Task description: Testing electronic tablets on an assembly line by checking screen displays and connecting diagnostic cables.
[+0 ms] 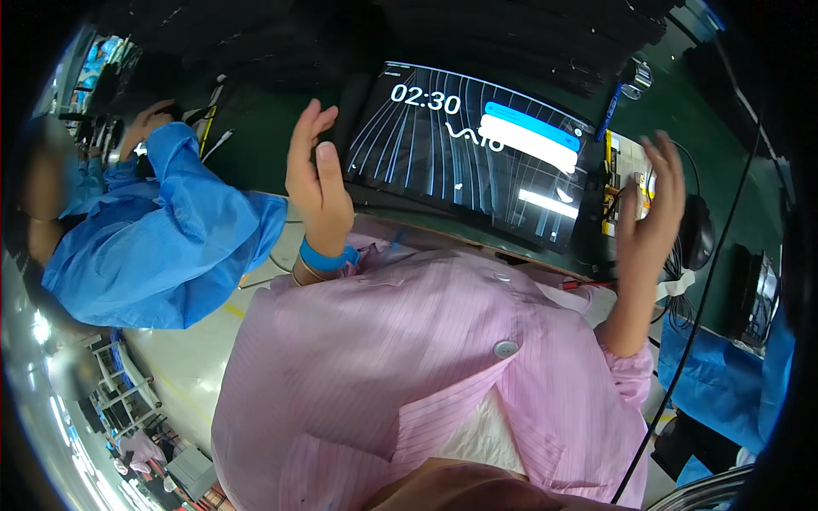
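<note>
A wide flat screen [426, 153], lit with a dark striped picture, a clock and a blue-and-white box, lies tilted on the dark green bench in front of me. Just off its left edge my left hand [319, 183] is raised, thumb and fingers apart, holding nothing. A blue band [327, 258] circles that wrist. Beyond the right edge of the screen my right hand [652, 204] is lifted too, its fingers extended and slightly blurred, nothing seen in it. Neither hand appears to touch the screen.
Right of the screen are a blue pen [608, 111], a yellow-edged item [608, 183], a black rounded object [699, 232] and loose cables. A black cable [714, 255] crosses the right side. At left, a person in a blue smock [183, 247] works at the bench.
</note>
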### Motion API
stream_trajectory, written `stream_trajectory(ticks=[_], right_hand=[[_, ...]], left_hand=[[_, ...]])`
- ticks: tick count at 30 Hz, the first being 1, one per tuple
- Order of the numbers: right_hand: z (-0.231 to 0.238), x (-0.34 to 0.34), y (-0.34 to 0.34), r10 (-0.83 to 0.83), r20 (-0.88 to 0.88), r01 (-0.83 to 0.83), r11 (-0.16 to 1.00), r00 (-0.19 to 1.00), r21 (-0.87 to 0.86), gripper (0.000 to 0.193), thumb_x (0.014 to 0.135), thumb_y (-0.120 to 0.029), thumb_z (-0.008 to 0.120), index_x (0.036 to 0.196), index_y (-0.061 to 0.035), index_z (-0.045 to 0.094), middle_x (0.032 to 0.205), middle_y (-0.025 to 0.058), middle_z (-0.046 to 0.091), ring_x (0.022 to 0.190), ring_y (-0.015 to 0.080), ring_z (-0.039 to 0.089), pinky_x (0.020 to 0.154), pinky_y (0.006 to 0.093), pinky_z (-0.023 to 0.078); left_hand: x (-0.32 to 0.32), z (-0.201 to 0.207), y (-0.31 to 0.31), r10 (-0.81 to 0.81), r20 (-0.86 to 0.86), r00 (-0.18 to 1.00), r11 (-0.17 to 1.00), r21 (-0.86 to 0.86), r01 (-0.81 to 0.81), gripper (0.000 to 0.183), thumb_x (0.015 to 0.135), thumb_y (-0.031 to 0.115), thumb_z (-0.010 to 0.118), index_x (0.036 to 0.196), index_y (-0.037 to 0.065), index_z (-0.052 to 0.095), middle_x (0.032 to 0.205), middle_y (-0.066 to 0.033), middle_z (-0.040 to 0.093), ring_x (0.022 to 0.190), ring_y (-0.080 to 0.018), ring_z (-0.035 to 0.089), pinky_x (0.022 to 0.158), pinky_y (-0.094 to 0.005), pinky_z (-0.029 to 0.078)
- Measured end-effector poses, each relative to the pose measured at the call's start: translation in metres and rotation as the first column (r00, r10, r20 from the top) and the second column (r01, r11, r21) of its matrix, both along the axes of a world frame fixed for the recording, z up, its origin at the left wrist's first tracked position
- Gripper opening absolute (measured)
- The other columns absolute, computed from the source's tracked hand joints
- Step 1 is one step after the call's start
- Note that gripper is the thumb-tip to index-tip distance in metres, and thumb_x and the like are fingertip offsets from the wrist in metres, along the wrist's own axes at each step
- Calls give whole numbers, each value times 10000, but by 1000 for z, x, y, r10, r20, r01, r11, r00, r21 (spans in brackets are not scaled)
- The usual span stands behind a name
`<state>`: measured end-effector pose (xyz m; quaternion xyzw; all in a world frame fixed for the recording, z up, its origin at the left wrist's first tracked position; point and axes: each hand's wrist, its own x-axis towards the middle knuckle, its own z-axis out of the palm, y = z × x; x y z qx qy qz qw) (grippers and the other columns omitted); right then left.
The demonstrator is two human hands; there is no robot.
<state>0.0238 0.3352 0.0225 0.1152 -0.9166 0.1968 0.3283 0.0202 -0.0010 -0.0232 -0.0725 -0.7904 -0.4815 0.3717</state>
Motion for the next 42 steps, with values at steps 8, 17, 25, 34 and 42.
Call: stream_trajectory(ticks=[8,17,25,34,42], right_hand=[[4,19,-44,545,276,-523,838,792,-153,439,696,22,497,1120,-44,595,1165,119,621,1141,329,553,1032,489,344],[-21,14,-26,0,138,21,989,990,-149,454,945,-124,495,1380,-17,420,1425,198,422,1363,376,348,1097,428,290],[-29,19,-22,39,141,19,921,989,-388,429,973,-196,477,1359,-11,448,1404,171,470,1364,330,369,1084,401,315],[-34,21,-17,43,123,1,943,991,-332,360,973,-184,481,1276,3,538,1340,183,531,1348,338,393,1109,414,277],[-29,22,-19,47,91,-11,933,995,-359,306,958,-136,493,1212,7,584,1291,181,560,1279,315,465,1055,389,342]], left_hand=[[-2,-1,-1,48,5,999,991,-124,-47,395,984,210,412,1283,-22,524,1083,-121,680,978,-190,588,906,-318,405],[2,1,-4,27,-37,999,997,-74,-29,372,973,218,412,1197,-13,601,1112,-131,665,1102,-261,548,956,-360,387],[10,12,-10,-170,-215,962,880,-473,49,381,869,290,430,878,85,751,1127,-135,666,1171,-313,495,999,-386,366],[11,15,4,-125,-165,978,798,-603,1,371,848,300,441,924,117,755,1198,-129,640,1196,-294,479,985,-364,339],[10,14,4,-108,-123,986,799,-602,12,433,869,347,433,1098,103,708,1258,-134,602,1217,-312,468,988,-393,308]])
